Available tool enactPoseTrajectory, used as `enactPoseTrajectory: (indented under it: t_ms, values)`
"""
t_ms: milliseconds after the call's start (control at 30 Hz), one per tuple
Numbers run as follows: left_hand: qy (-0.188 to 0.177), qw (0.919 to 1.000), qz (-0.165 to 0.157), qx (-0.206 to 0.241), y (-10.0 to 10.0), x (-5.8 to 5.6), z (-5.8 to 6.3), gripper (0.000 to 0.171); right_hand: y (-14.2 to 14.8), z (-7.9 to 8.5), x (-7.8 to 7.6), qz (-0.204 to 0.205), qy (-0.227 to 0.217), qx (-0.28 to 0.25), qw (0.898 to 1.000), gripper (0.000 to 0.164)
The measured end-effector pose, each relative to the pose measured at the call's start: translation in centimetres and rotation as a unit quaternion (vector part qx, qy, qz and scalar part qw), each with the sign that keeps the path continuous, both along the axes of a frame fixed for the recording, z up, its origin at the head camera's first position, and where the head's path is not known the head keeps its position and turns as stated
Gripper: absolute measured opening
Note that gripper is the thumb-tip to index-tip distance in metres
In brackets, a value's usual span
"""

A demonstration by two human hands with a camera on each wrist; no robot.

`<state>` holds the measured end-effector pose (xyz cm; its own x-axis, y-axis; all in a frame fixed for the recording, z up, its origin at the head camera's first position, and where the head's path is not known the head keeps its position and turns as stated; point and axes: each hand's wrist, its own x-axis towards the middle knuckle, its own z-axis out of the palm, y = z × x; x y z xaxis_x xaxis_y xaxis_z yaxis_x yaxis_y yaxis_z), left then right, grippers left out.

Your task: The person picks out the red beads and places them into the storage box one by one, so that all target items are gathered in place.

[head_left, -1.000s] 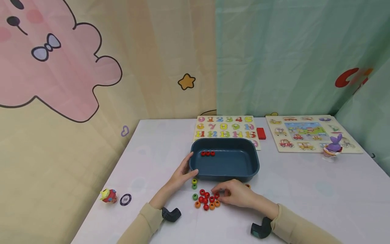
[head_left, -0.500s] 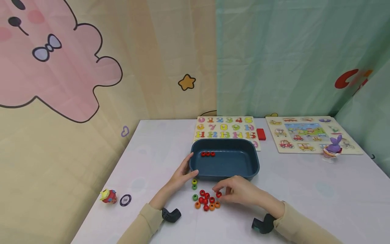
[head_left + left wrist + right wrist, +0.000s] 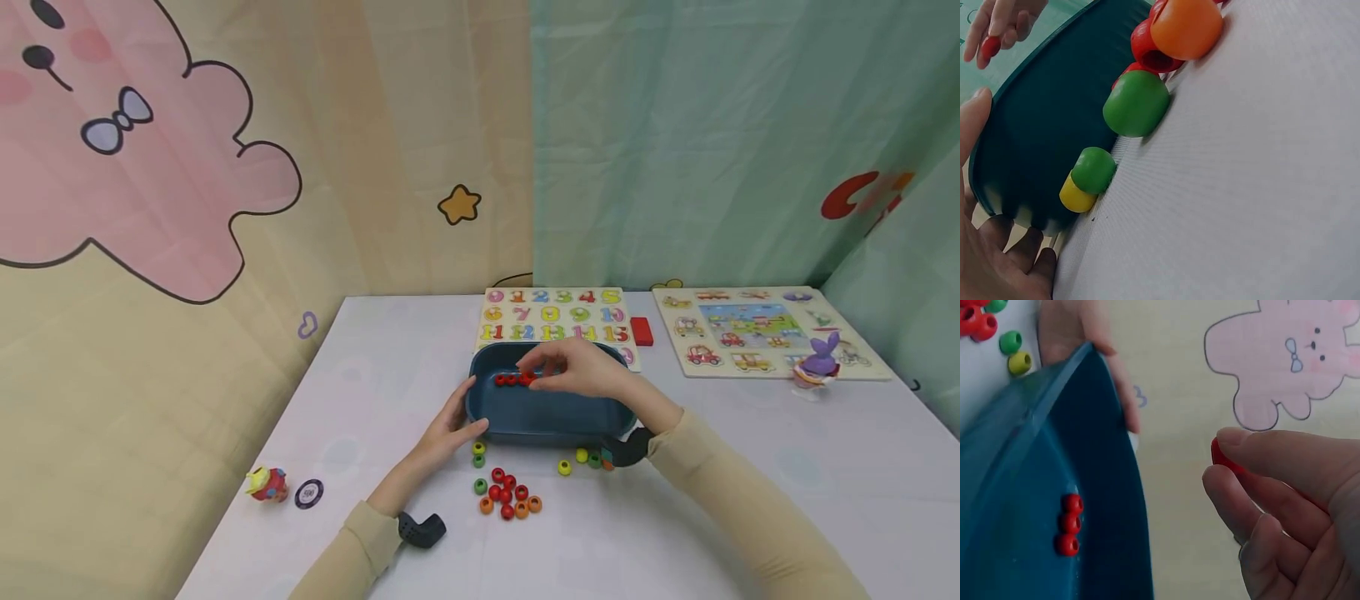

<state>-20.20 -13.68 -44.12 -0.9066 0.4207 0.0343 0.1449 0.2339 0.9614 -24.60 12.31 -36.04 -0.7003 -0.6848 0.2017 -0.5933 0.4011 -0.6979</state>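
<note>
My right hand [image 3: 573, 368] is raised over the dark blue tray [image 3: 540, 433], pinching a red bead [image 3: 1222, 456] between thumb and fingertip. Inside the tray, three red beads [image 3: 1070, 523] sit in a row near its left end. The tray's near left corner is gripped by my left hand [image 3: 447, 432], thumb at the near rim and fingers against the left outer wall. In front of the tray, a loose cluster of red beads [image 3: 506, 495] lies with several orange beads [image 3: 535, 503]. Green beads [image 3: 1137, 104] and a yellow bead [image 3: 1077, 195] lie close to the tray's near wall.
Behind the tray is a number puzzle board [image 3: 551, 312], with a red block [image 3: 642, 331] beside it. A vehicle puzzle board [image 3: 757, 333] and a purple rabbit-eared toy [image 3: 819, 363] are at right. Left lie a small red-and-yellow toy [image 3: 267, 483] and a round chip [image 3: 309, 493].
My right hand has picked a red bead from the cluster's right side and carried it up and over the tray. The left hand and tray have stayed in place.
</note>
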Motion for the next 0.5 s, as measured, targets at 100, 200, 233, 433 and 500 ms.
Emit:
enactPoseTrajectory:
  t_ms: [100, 200, 233, 433, 500]
  values:
    - [-0.002, 1.0, 0.001, 0.001, -0.1, 0.0, -0.1, 0.07, -0.3, -1.0, -2.2, -0.015, -0.03, 0.002, 0.999, 0.029]
    - [0.0, 1.0, 0.001, 0.0, -0.1, -0.1, -0.2, 0.07, -0.6, -2.3, -4.1, -0.036, -0.054, 0.012, 0.998, 0.03]
    - [0.0, 1.0, 0.001, -0.002, -0.1, -0.1, -0.2, 0.07, -0.7, -2.7, -4.6, -0.043, -0.063, 0.017, 0.997, 0.031]
    - [0.0, 1.0, 0.0, -0.006, -0.2, -0.1, -0.3, 0.07, -0.9, -4.5, -6.5, -0.063, -0.089, 0.045, 0.993, 0.033]
    - [0.005, 1.0, -0.003, -0.004, -0.2, -0.1, -0.2, 0.07, -0.9, -4.9, -6.8, -0.073, -0.09, 0.051, 0.992, 0.032]
